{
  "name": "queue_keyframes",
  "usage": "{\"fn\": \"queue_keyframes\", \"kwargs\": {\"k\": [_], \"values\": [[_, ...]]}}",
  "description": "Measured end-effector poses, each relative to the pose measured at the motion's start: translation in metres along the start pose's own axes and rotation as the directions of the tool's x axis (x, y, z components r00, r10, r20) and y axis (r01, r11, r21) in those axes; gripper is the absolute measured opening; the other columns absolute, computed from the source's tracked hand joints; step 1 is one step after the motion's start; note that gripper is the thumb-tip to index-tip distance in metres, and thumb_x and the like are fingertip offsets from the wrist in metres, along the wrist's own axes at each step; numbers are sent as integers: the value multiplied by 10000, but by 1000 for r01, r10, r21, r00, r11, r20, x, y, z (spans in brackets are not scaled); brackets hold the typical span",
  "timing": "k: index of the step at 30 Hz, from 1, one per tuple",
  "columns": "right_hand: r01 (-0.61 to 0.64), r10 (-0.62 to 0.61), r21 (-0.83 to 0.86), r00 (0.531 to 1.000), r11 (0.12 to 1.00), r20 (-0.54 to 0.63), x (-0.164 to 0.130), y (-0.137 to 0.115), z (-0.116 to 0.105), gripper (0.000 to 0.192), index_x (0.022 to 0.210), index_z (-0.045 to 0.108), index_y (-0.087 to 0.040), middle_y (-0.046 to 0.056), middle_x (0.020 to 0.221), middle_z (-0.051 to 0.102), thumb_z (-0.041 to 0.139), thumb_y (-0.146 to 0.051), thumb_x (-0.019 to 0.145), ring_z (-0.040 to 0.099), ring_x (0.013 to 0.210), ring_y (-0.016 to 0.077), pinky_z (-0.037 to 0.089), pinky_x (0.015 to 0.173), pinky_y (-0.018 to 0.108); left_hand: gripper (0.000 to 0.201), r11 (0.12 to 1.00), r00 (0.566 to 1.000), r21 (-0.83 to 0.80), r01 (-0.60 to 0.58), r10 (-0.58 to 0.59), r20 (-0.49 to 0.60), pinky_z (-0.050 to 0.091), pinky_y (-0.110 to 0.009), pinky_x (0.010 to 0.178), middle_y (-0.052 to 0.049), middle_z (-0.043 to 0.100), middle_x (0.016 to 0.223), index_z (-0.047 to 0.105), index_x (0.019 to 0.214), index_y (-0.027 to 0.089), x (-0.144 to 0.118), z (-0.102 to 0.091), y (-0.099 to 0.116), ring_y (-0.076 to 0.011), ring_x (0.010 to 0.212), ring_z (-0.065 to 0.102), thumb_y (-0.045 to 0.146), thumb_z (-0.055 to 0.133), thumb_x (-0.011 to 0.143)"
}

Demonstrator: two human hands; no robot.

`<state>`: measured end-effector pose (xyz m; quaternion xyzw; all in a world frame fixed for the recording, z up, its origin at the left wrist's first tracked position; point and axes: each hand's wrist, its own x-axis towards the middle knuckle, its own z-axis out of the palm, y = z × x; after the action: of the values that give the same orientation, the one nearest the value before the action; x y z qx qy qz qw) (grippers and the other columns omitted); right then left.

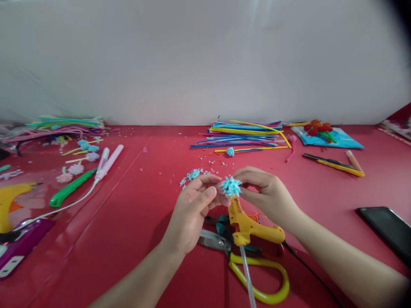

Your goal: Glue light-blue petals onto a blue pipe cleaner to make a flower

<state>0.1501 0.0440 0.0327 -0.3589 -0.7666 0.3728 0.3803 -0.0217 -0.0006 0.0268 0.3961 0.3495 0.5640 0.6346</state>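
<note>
Between my hands is a small light-blue spiky pom-pom flower [230, 187] of fuzzy chenille. My right hand [269, 194] pinches its right side with thumb and fingers. My left hand [194, 205] is at its left side, fingers loosely curved and apart, fingertips at the petals; whether they press on it I cannot tell. Just below the flower is a yellow glue gun [245, 222] with a clear glue stick [247, 273] sticking out of its rear. Under the gun lie yellow-handled scissors [260, 280] and dark green-handled pliers [224, 226], partly hidden.
Blue clippings [194, 174] lie beyond my left hand. Bundled pipe cleaners [244, 133] are at the back. On the left are a pink hair-straightener-like tool [109, 162], a green cutter [72, 188], another yellow glue gun [9, 203] and a purple power strip [25, 246]. A phone [385, 231] lies right.
</note>
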Motion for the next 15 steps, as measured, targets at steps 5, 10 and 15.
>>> {"fn": "queue_keyframes", "kwargs": {"k": [5, 10, 15], "values": [[29, -30, 9, 999, 1000, 42, 0, 4, 1, 145, 812, 652, -202, 27, 865, 612, 548, -102, 793, 581, 803, 144, 455, 731, 276, 191, 996, 990, 4, 86, -86, 110, 498, -306, 740, -21, 668, 833, 632, 954, 192, -2, 0, 0, -153, 699, 653, 229, 639, 767], [44, -44, -3, 997, 999, 58, 0, 7, 1, 145, 814, 653, -200, 32, 879, 617, 546, -106, 789, 587, 820, 147, 460, 743, 279, 177, 992, 986, 13, 129, -130, 106, 491, -292, 734, -20, 657, 837, 629, 945, 182, -2, 0, 0, -147, 711, 651, 188, 631, 768], [53, -47, -91, 997, 994, 66, 0, 6, -3, 150, 833, 661, -219, 34, 877, 619, 540, -140, 793, 586, 816, 156, 463, 749, 297, 236, 993, 994, 53, 106, -107, 23, 484, -297, 717, -13, 625, 817, 564, 1006, 198, -1, -2, 2, -144, 701, 635, 204, 617, 776]]}}
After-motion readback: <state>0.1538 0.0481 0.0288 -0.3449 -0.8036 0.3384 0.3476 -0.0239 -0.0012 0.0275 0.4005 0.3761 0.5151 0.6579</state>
